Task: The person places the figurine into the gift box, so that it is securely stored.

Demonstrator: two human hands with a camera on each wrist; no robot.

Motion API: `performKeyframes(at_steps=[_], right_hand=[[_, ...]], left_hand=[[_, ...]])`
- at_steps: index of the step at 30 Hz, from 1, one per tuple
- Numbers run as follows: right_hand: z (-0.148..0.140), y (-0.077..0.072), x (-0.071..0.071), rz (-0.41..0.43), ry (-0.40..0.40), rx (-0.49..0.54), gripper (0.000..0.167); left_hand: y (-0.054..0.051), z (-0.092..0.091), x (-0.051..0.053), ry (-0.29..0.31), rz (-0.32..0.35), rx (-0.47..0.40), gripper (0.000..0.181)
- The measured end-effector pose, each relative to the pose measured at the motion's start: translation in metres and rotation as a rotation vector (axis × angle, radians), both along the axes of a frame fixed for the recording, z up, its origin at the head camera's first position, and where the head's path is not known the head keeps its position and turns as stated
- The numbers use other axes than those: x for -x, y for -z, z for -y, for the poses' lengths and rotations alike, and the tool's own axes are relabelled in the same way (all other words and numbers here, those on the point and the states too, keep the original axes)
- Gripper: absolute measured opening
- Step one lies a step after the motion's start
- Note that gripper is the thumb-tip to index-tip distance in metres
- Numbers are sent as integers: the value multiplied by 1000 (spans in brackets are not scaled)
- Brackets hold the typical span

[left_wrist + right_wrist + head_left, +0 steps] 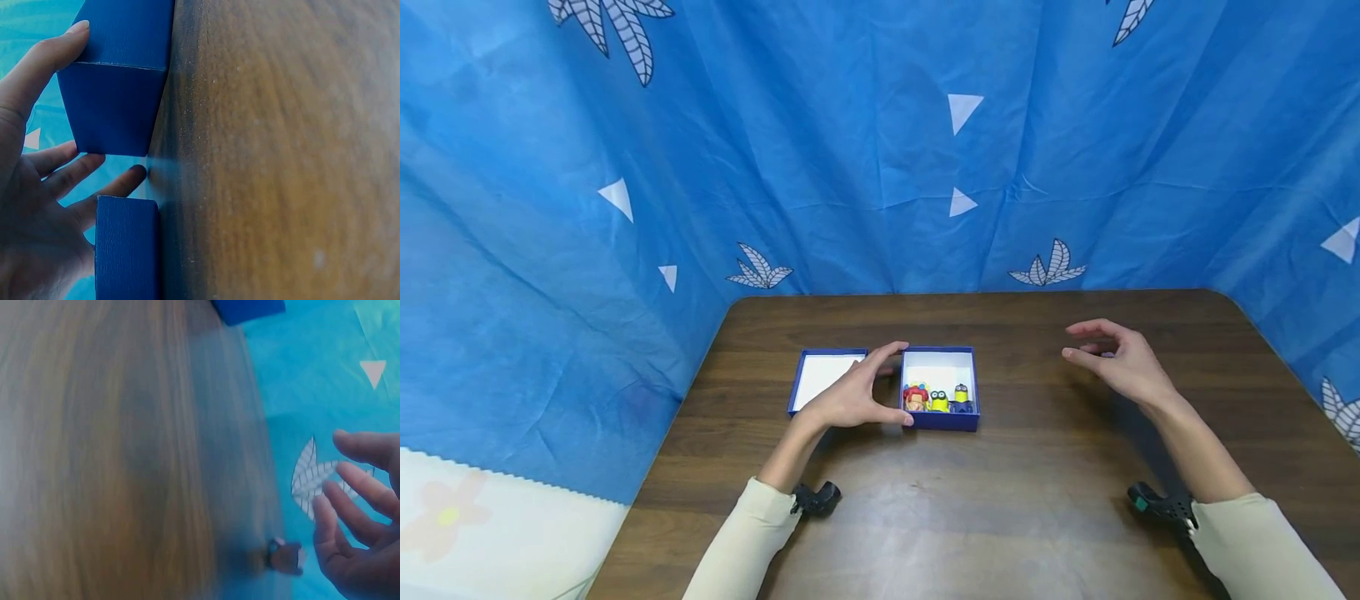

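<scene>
A blue box (946, 422) with a white inside stands on the table, holding a red-and-yellow toy figure (915, 397) and two yellow minion figures (961, 398) along its near wall. My left hand (850, 398) spans the box's left side, thumb on the near wall and fingers at the far corner, gripping it. Over the right part of the table is my right hand (1123, 362), its fingers loosely bent and holding nothing. Close to it, in the right wrist view, a small brown figure (286, 557) stands on the table, blurred; the hand mostly hides it in the head view.
A shallow blue lid (823, 377), white inside, lies left of the box, partly behind my left hand. The brown wooden table (940, 517) ends at a blue curtain (880, 167) at the back and sides. Both wrists wear a black strap device (817, 499).
</scene>
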State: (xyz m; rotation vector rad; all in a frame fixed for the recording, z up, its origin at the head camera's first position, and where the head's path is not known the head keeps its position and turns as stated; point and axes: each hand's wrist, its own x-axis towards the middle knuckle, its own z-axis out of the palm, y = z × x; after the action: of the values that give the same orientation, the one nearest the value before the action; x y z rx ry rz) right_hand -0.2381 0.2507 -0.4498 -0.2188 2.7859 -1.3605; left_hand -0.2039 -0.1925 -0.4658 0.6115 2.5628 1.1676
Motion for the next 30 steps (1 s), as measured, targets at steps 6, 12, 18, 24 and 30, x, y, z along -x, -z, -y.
performKeyframes(at_steps=[6, 12, 18, 24, 30], right_hand=[[-23, 6, 0, -34, 88, 9, 56], [-43, 10, 2, -11, 34, -131, 55], [-55, 17, 9, 11, -63, -203, 65], [-63, 21, 18, 91, -152, -221, 77], [-68, 21, 26, 95, -178, -199, 68]], left_hand=[[2, -1, 0, -8, 11, 2, 114], [1, -2, 1, -6, 8, 9, 114], [1, -1, 1, -5, -1, 13, 116], [2, -1, 0, -4, -5, 14, 116], [2, -1, 2, -5, -2, 9, 116]])
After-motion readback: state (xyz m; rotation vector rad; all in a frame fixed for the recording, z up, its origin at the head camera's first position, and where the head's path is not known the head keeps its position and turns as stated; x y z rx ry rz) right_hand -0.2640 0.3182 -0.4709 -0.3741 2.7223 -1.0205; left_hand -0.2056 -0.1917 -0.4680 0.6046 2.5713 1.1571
